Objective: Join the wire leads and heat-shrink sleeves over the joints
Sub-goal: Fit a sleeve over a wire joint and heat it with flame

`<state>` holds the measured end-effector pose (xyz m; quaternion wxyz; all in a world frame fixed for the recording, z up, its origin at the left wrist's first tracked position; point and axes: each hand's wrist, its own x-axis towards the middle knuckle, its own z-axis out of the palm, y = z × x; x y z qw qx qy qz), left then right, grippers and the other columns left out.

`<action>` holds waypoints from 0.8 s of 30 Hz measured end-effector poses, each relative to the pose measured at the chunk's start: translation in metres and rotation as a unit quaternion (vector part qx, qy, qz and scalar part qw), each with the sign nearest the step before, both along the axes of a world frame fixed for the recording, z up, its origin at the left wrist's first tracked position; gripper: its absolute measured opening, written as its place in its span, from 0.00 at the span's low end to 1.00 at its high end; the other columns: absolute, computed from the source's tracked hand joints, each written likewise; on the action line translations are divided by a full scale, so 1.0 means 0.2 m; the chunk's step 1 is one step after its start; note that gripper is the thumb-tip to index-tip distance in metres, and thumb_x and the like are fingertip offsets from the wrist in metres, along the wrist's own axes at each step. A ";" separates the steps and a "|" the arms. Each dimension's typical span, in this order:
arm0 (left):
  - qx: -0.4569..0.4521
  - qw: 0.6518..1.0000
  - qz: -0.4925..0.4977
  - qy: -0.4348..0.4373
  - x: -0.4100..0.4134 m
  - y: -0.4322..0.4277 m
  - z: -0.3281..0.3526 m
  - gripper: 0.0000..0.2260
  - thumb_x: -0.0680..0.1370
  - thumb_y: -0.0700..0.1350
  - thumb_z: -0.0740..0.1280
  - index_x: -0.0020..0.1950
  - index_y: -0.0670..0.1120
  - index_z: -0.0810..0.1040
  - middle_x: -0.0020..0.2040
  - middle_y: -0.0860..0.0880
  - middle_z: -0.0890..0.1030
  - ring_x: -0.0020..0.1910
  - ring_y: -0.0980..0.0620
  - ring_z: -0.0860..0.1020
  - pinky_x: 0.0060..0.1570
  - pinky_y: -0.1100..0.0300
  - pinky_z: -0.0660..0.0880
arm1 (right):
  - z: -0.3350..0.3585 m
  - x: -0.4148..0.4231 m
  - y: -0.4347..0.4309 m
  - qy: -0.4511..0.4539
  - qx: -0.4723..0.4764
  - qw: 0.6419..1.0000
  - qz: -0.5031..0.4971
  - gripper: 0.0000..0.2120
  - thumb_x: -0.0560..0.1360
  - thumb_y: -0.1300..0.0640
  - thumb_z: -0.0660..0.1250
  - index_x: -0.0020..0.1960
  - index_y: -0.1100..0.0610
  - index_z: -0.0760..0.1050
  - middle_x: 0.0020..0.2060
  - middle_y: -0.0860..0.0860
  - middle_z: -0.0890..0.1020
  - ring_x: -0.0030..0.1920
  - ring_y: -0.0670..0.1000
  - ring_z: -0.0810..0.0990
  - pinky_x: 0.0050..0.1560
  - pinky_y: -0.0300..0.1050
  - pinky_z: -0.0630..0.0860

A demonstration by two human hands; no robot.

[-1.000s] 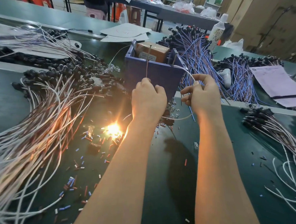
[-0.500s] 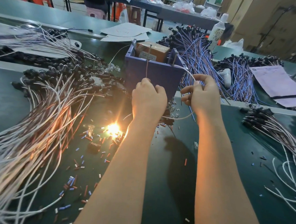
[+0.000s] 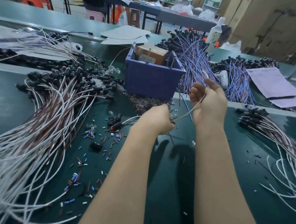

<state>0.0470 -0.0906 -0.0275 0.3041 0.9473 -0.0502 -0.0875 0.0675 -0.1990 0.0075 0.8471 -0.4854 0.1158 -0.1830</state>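
My left hand hangs low over the green mat, its fingers curled round one end of a thin white and brown wire. That wire runs up and to the right into my right hand, which pinches it near the blue bin. A black lamp socket with white and brown leads lies just left of my left hand. Several short blue, brown and white heat-shrink sleeves are scattered on the mat. What my left fingertips hold is hidden.
A blue bin with a cardboard box stands behind my hands. A big bundle of white and brown wires fills the left. Blue wire bundles lie at the back, another bundle at the right, papers with a pen far right.
The bright flame on the mat is gone. My left hand has dropped down toward the mat, and my right hand has turned and shifted slightly right, the wire stretched between them.
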 end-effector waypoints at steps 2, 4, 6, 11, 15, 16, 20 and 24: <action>0.012 1.000 -0.006 0.009 -0.02 0.00 -0.01 0.13 0.77 0.44 0.65 0.60 0.43 0.72 0.60 0.43 0.76 0.57 0.43 0.74 0.53 0.55 0.71 | -0.01 -0.02 -0.03 0.026 0.003 1.000 -0.011 0.14 0.79 0.70 0.49 0.48 0.56 0.69 0.35 0.54 0.78 0.32 0.48 0.76 0.34 0.37 0.74; 0.017 1.000 -0.002 0.013 -0.03 0.01 -0.02 0.12 0.76 0.41 0.64 0.59 0.43 0.73 0.60 0.43 0.76 0.58 0.43 0.75 0.54 0.54 0.72 | -0.04 -0.04 -0.07 0.093 -0.182 0.978 -0.034 0.12 0.79 0.67 0.52 0.56 0.57 0.70 0.44 0.53 0.78 0.40 0.47 0.77 0.40 0.35 0.75; 0.021 1.000 0.002 0.016 -0.05 0.00 -0.01 0.11 0.76 0.40 0.63 0.58 0.42 0.74 0.58 0.43 0.77 0.57 0.43 0.75 0.53 0.54 0.73 | -0.11 -0.06 -0.11 0.170 -0.418 0.889 -0.081 0.17 0.78 0.63 0.56 0.66 0.59 0.69 0.62 0.56 0.73 0.61 0.54 0.73 0.62 0.40 0.70; -0.010 1.000 0.004 0.020 -0.08 0.00 0.01 0.10 0.76 0.39 0.62 0.56 0.41 0.76 0.56 0.42 0.80 0.55 0.43 0.77 0.53 0.55 0.75 | -0.15 -0.18 -0.07 0.086 -0.645 0.754 -0.085 0.17 0.76 0.63 0.61 0.64 0.58 0.75 0.71 0.59 0.67 0.72 0.57 0.63 0.68 0.40 0.55; -0.048 0.997 0.058 -0.011 -0.11 0.05 0.03 0.10 0.75 0.39 0.61 0.55 0.42 0.76 0.56 0.42 0.79 0.55 0.43 0.77 0.52 0.55 0.74 | -0.16 -0.23 0.00 0.076 -0.672 0.719 0.160 0.10 0.76 0.59 0.65 0.55 0.56 0.81 0.52 0.53 0.83 0.54 0.51 0.79 0.52 0.38 0.69; -0.053 0.995 0.085 -0.015 -0.12 0.07 0.03 0.09 0.75 0.39 0.62 0.54 0.42 0.76 0.55 0.42 0.79 0.54 0.42 0.78 0.51 0.55 0.75 | -0.17 -0.23 0.02 0.092 -0.685 0.695 0.197 0.10 0.76 0.57 0.66 0.55 0.55 0.80 0.53 0.52 0.83 0.54 0.51 0.79 0.51 0.39 0.70; -0.043 0.991 0.121 0.045 -0.15 0.11 0.00 0.10 0.77 0.44 0.62 0.46 0.38 0.77 0.49 0.39 0.82 0.47 0.41 0.80 0.41 0.57 0.73 | -0.25 -0.23 0.07 0.137 -0.722 0.651 0.192 0.09 0.74 0.52 0.69 0.53 0.51 0.79 0.55 0.55 0.75 0.56 0.57 0.75 0.58 0.47 0.72; -0.086 0.984 0.122 0.102 -0.14 0.09 -0.05 0.12 0.79 0.41 0.59 0.36 0.40 0.70 0.38 0.41 0.83 0.21 0.51 0.75 0.24 0.63 0.70 | -0.27 -0.21 0.11 0.161 -0.739 0.637 0.151 0.09 0.77 0.52 0.64 0.55 0.54 0.78 0.58 0.57 0.73 0.61 0.59 0.71 0.60 0.49 0.68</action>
